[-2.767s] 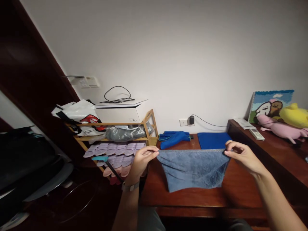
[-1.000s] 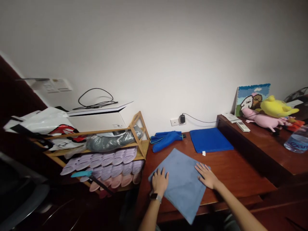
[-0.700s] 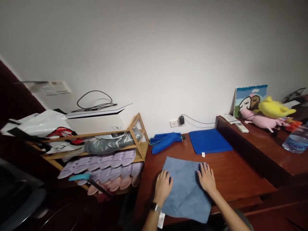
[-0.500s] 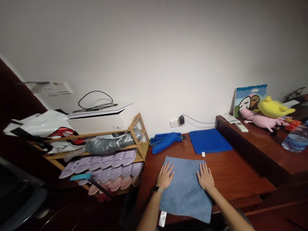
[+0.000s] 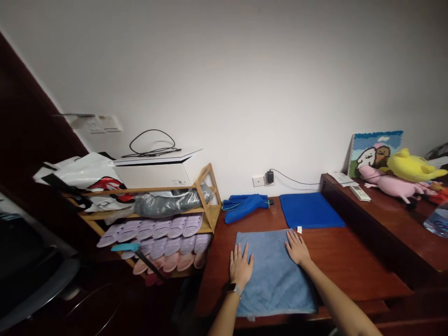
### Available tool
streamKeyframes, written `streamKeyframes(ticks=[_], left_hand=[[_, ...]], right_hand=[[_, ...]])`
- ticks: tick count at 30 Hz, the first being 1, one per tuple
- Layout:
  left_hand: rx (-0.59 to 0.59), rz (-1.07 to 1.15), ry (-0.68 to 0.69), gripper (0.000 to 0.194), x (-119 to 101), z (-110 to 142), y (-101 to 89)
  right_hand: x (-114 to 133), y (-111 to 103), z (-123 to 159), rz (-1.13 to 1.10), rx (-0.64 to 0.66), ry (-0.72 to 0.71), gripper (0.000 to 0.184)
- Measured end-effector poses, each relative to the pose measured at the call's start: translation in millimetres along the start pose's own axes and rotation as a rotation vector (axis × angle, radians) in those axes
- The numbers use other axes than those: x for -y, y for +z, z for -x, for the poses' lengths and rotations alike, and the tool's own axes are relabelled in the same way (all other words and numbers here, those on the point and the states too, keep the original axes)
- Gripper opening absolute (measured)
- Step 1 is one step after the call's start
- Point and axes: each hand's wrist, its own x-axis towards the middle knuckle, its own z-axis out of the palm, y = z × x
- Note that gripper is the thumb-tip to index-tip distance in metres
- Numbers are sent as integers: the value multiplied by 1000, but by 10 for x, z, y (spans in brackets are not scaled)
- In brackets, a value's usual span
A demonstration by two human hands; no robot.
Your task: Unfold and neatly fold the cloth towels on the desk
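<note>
A grey-blue cloth [image 5: 271,275], probably a towel, lies spread out on the reddish-brown wooden table [image 5: 353,261]. My left hand [image 5: 241,268] rests flat on its left side, fingers apart and pointing away from me. Flat on its upper right corner lies my right hand [image 5: 297,248], fingers stretched out. The cloth's near edge reaches close to the front of the table, where a small pale tag shows. Behind it, a bright blue folded cloth [image 5: 311,211] with a white tag lies at the back right. A crumpled blue cloth [image 5: 247,206] lies at the back left.
A wooden rack [image 5: 210,200] with lilac and pink slippers, a white box [image 5: 154,171] and a bag stands left of the table. On the raised surface at right are a remote control [image 5: 360,193], plush toys [image 5: 390,184] and a bottle [image 5: 437,219]. A plug [image 5: 269,176] sits in the wall socket.
The cloth was held up by two corners, then laid on the table. It has turned from a diamond to nearly square with the table, and both hands now lie flat on it.
</note>
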Motion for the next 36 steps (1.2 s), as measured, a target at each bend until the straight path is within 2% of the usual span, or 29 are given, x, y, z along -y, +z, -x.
streamKeyframes(ticks=[2,4,7,10,13,16,18,19,21,24,26,28,31,36], left_hand=[[-12,-16,7,58,9,-12,-20],[-30,-27,13,57,-3,-38,-48],[-55,5,92,57,-153,-147,-103],[-53,132,312,56,-565,-331,-135],[18,260,481,57,-1158,-512,-87],[110,308,480,58,-1607,-633,43],[133,297,446,58,-1661,-683,140],[132,288,428,57,-1598,-703,180],[118,259,361,58,-1308,-742,227],[101,173,202,59,-632,-810,211],[109,110,150,59,-191,-856,165],[116,77,120,59,127,-887,122],[110,68,67,59,324,-885,92],[78,72,24,60,306,-821,90]], right_hand=[[8,28,11,6,24,46,70],[18,26,16,15,-4,67,71],[26,-2,5,35,-79,4,71],[22,0,-25,13,-47,-58,72],[4,57,-55,-11,2,-50,69],[-26,132,-78,15,9,-59,67],[-43,165,-91,17,2,-54,66],[-48,174,-96,10,-4,-49,66],[-52,176,-100,-6,-14,-35,67],[-45,162,-92,-12,-19,-22,69],[-37,157,-82,-7,-18,-18,70],[-33,158,-76,-4,-17,-13,70],[-38,160,-91,4,-6,-10,70],[-37,132,-147,10,61,-18,70]])
